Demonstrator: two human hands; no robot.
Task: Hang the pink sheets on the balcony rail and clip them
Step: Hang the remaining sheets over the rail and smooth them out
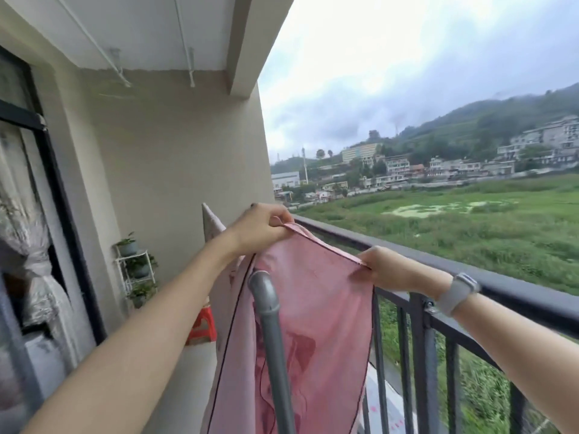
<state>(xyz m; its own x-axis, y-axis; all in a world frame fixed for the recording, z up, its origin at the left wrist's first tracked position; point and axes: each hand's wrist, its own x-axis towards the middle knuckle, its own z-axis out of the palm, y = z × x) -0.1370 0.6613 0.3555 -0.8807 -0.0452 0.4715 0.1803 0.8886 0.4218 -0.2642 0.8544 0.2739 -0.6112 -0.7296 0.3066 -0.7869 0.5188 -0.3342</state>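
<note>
Fingers of left hand and right hand pinching pink sheet hem beside balcony rail.

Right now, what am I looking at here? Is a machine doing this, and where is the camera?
No machine here: a person is working with two bare hands. The single picture comes from a wide-angle camera worn on the person's head, looking forward and down, so both arms reach in from the bottom.

The left hand and the right hand each pinch the top edge of a pink sheet, holding it stretched between them. The sheet hangs down in front of a grey pipe, just inside the dark balcony rail. It is not yet laid over the rail, and I see no clips.

A watch sits on the right wrist. Further back stand a red stool and a white rack of potted plants.
</note>
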